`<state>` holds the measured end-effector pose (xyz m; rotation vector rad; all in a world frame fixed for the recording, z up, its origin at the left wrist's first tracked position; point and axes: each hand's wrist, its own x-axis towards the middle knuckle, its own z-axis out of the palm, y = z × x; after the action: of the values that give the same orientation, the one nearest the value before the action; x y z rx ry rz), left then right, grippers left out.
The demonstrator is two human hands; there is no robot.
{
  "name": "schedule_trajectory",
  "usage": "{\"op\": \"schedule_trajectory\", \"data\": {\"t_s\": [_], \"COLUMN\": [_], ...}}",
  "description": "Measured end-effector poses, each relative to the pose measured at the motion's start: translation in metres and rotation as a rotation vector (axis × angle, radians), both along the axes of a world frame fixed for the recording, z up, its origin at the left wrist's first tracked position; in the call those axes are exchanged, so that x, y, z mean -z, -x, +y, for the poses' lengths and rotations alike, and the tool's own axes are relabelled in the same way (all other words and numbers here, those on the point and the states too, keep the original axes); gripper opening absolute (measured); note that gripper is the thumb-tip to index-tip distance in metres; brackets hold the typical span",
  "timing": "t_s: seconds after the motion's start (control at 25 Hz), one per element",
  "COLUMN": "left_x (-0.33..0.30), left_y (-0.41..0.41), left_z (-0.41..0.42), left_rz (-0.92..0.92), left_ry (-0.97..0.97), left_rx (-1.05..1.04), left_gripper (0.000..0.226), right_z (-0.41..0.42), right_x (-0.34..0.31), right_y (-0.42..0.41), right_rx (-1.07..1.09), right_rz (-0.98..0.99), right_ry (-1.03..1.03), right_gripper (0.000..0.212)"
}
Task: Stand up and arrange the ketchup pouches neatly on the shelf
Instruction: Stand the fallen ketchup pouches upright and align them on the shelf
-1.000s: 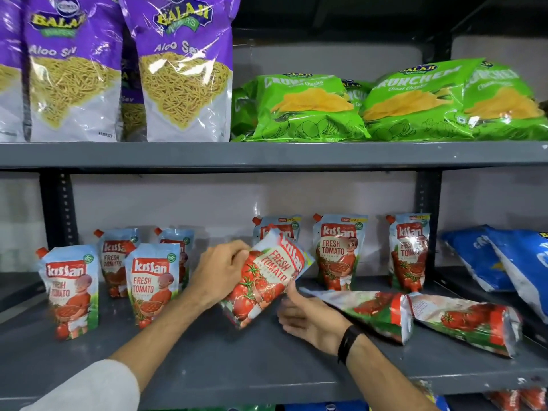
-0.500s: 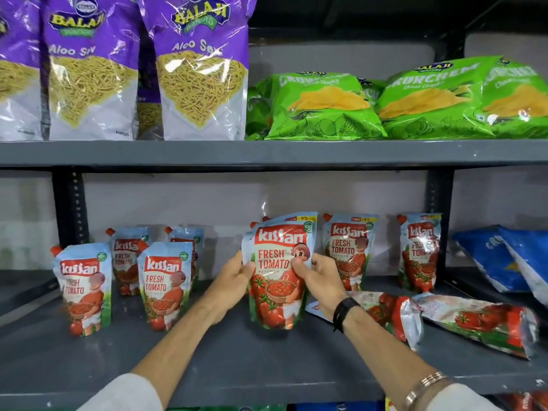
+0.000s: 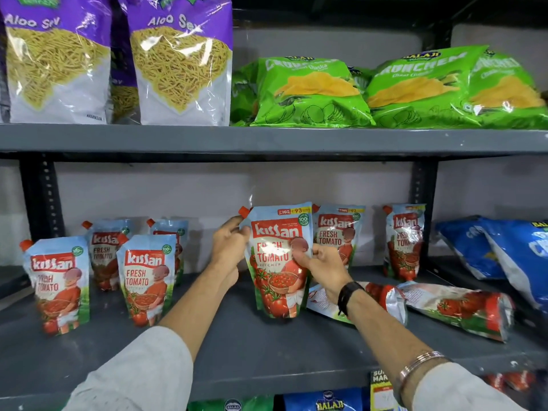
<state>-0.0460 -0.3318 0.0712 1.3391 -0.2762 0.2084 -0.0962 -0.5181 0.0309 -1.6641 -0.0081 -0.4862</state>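
Both hands pinch the upright Kissan ketchup pouch (image 3: pixel 278 262) between them — left hand (image 3: pixel 229 247) at its upper edge near the spout, right hand (image 3: pixel 321 264) on the opposite side. Its long axis is vertical, base on the grey shelf (image 3: pixel 237 351). Two fallen pouches (image 3: pixel 453 308) lie just right of the right fingers — the nearer one partly hidden by the wrist.

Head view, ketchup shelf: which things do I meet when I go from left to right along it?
Front-left pouch → second front pouch → left hand → held pouch → right hand → far-right upright pouch → fallen pouch → blue bags.
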Motion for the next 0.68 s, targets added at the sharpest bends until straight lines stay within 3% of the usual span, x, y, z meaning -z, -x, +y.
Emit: {"op": "schedule_trajectory", "data": {"t_s": [0.24,0.68], "left_x": [-0.014,0.014], "left_y": [-0.012,-0.030], "left_z": [-0.003,0.005], "left_rz": [-0.010,0.048], "left_ry": [-0.033,-0.151], "left_rx": [0.005,0.044], "left_gripper": [0.034,0.027], "right_z": [-0.004,-0.002], "right_x": [-0.002,0.020], "right_y": [-0.011,-0.026], "right_rx": [0.013,-0.041], "right_rz": [0.028,0.097], "right_ry": [-0.026,-0.031], "right_gripper": [0.018,0.007]}}
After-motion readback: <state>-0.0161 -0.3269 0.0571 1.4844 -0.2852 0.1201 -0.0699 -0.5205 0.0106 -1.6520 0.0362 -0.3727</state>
